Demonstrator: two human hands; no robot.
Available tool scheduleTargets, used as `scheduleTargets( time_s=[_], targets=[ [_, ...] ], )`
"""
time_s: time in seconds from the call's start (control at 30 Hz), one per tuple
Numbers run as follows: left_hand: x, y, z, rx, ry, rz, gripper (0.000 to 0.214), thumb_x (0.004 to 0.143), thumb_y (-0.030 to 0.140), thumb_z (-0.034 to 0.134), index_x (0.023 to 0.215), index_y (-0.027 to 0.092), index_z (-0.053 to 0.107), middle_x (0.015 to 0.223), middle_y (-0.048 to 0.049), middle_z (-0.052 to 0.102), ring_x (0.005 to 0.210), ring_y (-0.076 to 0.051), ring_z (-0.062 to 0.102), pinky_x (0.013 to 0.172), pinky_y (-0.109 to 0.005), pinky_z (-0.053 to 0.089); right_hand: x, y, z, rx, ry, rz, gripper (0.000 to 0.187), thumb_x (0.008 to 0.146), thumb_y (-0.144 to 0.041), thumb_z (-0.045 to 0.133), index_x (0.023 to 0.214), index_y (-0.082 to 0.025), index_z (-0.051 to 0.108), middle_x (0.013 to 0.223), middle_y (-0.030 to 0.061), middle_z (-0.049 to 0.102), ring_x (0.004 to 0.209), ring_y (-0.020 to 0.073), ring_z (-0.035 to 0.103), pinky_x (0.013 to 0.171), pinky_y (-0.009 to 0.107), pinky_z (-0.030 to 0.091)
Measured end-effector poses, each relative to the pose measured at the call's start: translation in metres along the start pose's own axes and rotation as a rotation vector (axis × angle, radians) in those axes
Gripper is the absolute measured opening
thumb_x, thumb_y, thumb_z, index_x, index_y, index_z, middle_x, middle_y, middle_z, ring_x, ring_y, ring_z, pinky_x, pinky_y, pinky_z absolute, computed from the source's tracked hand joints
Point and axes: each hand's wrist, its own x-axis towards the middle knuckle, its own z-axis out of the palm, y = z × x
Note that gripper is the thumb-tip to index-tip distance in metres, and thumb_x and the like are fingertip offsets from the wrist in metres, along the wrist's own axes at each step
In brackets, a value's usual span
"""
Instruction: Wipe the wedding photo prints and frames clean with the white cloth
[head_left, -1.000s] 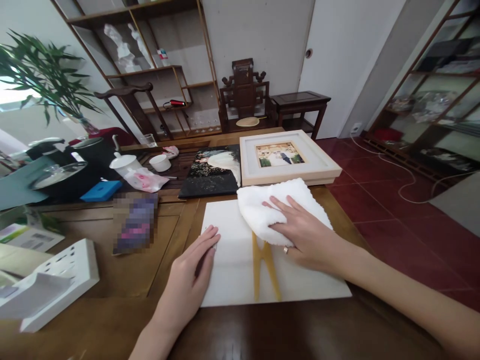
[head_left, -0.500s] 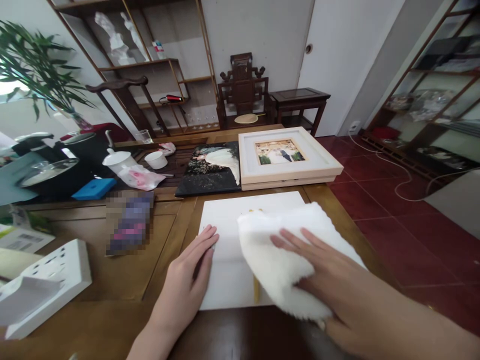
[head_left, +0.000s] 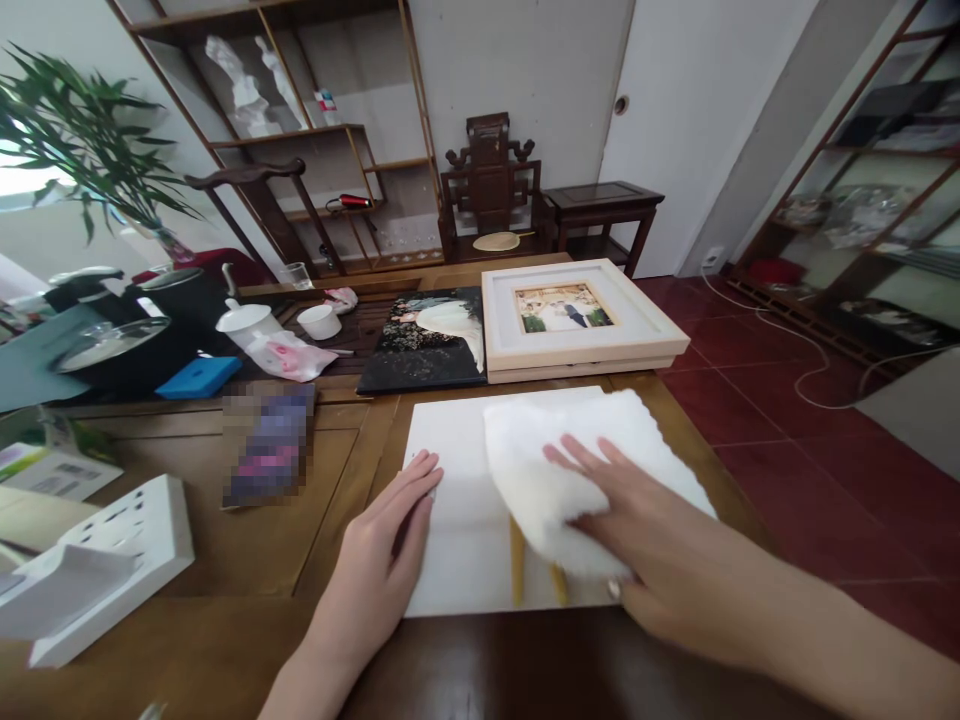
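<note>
Right hand: this hand (head_left: 637, 520) lies over the white cloth (head_left: 525, 450), fingers stretched out and slightly parted; I can't tell whether the thumb pinches the fold.
Cloth: on the right part of the white panel (head_left: 457, 560); half a second ago it reached the near edge and hid one tan strip, now it is farther up and the lower ends of both strips (head_left: 517, 562) show.
Left hand: flat on the panel's left edge as before, fingers together, thumb apart, gripping nothing; this hand (head_left: 390, 530) hasn't shifted.
Wooden table: the panel lies on this brown table (head_left: 330, 620), near its front edge.
Past the panel: a pale framed picture (head_left: 645, 325) beside a dark photo panel (head_left: 405, 365).
To the left: a blue box (head_left: 199, 377), white cup (head_left: 319, 321) and white power strip (head_left: 142, 545).
Room: a carved chair (head_left: 489, 180), side table (head_left: 604, 193) and red floor (head_left: 780, 490).
</note>
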Motion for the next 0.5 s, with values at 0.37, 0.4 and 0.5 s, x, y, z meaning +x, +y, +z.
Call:
scheduleTargets(
  time_s=[0.37, 0.4, 0.5],
  targets=[
    [-0.001, 0.0, 0.0, 0.003, 0.007, 0.005, 0.029, 0.089, 0.022, 0.046, 0.113, 0.019, 0.062, 0.128, -0.0057, 0.058, 0.122, -0.02, 0.051, 0.106, -0.037, 0.039, 0.008, 0.01, -0.005, 0.105, 0.006, 0.016, 0.056, 0.071, -0.011, 0.046, 0.127, -0.018, 0.052, 0.148, 0.0088, 0.031, 0.138, 0.0312, 0.011, 0.109, 0.054, 0.02],
    [-0.001, 0.0, 0.0, -0.002, 0.008, 0.004, 0.029, 0.089, 0.022, 0.046, 0.113, 0.019, 0.062, 0.128, -0.0056, 0.058, 0.122, -0.02, 0.051, 0.106, -0.037, 0.039, 0.018, 0.016, -0.006, 0.092, 0.033, 0.032, 0.049, 0.076, -0.014, 0.045, 0.125, -0.017, 0.053, 0.145, 0.01, 0.035, 0.138, 0.0313, 0.01, 0.109, 0.054, 0.021],
    [0.0, 0.001, 0.0, -0.018, 0.014, 0.001, 0.029, 0.089, 0.022, 0.046, 0.112, 0.019, 0.062, 0.128, -0.0056, 0.058, 0.122, -0.02, 0.051, 0.106, -0.038, 0.039, 0.04, 0.032, -0.003, 0.054, 0.128, 0.015, 0.037, 0.087, -0.02, 0.038, 0.119, -0.016, 0.056, 0.139, 0.0105, 0.043, 0.138, 0.0295, 0.01, 0.11, 0.053, 0.02]
  ],
)
